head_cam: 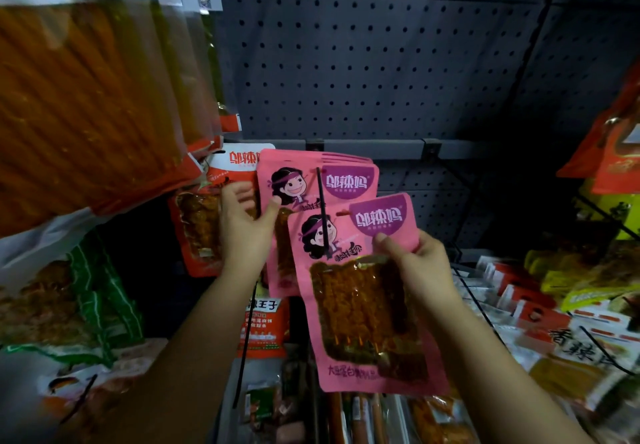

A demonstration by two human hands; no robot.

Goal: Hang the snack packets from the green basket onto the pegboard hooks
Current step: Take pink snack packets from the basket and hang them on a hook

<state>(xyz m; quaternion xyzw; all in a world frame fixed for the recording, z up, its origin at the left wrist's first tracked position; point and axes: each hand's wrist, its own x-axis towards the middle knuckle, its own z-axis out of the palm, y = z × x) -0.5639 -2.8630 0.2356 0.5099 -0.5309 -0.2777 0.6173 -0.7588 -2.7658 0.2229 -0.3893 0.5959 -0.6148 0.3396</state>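
Observation:
My right hand (420,267) pinches a pink snack packet (367,305) by its upper right edge, thumb on the front. A black hook (322,211) crosses the packet's top near its hang slot. Behind it several matching pink packets (304,173) hang on that hook. My left hand (246,225) grips the left edge of those hanging packets, thumb on the front. The grey pegboard (363,63) rises behind. The green basket is out of view.
Large orange snack bags (86,97) hang close at the upper left. A red-and-white packet (204,222) hangs behind my left hand. More packets crowd the right side (554,312) and the shelf below (346,416). Another black hook (246,350) juts out lower down.

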